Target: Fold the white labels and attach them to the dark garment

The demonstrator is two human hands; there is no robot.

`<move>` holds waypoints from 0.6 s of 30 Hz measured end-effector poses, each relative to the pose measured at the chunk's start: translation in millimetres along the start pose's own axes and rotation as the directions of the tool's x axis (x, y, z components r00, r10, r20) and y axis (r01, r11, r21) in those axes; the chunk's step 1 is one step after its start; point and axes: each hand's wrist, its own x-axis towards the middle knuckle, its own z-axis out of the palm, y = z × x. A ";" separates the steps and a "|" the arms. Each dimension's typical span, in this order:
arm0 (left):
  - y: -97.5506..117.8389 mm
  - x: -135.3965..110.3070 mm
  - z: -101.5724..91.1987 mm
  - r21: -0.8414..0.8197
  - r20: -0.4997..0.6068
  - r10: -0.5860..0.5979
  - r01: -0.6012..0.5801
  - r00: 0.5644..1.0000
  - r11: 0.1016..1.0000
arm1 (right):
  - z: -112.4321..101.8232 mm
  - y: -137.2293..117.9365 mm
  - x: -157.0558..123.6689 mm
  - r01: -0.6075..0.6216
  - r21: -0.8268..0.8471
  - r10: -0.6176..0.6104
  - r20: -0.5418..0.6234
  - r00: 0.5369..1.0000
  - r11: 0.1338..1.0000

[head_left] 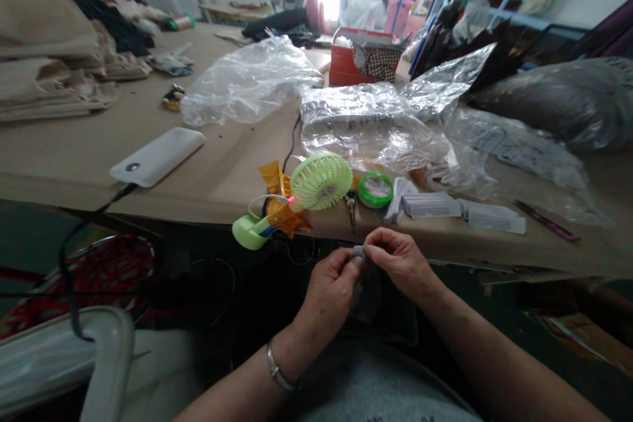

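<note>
In front of my lap, just off the table's near edge, my left hand (332, 282) pinches a small pale grey piece (359, 250) between thumb and fingers. Its kind is too small to make out. My right hand (399, 260) is closed too, thumb and forefinger pressed at the piece's right end. Beyond my hands on the edge lie a green round tin (374, 189), a small pointed metal tool (351, 210), and stacks of small white slips (431, 205). A light green hand fan (321, 181) stands to their left, with orange tape (284, 216) about its handle.
Clear plastic bags (356, 119) spread across the middle of the table. A white power bank (157, 155) with a black cable lies left, and a dark pinkish slim tool (546, 221) lies right. Folded beige cloth (49, 86) is piled far left; a red box (341, 59) stands behind.
</note>
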 end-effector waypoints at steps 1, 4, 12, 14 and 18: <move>-0.9 3.2 -2.6 0.029 -0.023 0.030 -0.029 0.999 0.999 | 0.3 0.7 3.0 0.016 -0.044 -0.017 -0.019 1.000 0.999; -0.8 11.5 -8.8 0.131 -0.084 0.131 -0.119 0.988 0.984 | 1.9 2.3 9.8 0.041 -0.129 -0.047 -0.045 0.998 0.991; 5.3 19.2 -10.2 0.350 -0.101 0.292 -0.240 0.951 0.905 | 5.2 4.2 11.5 0.132 -0.253 -0.154 -0.068 0.986 0.959; 5.0 19.4 -9.9 0.360 -0.095 0.323 -0.270 0.941 0.893 | 5.5 4.6 10.9 0.157 -0.291 -0.187 -0.078 0.979 0.944; 3.5 20.6 -10.8 0.368 -0.102 0.347 -0.289 0.932 0.884 | 6.4 4.2 11.0 0.185 -0.336 -0.228 -0.093 0.969 0.924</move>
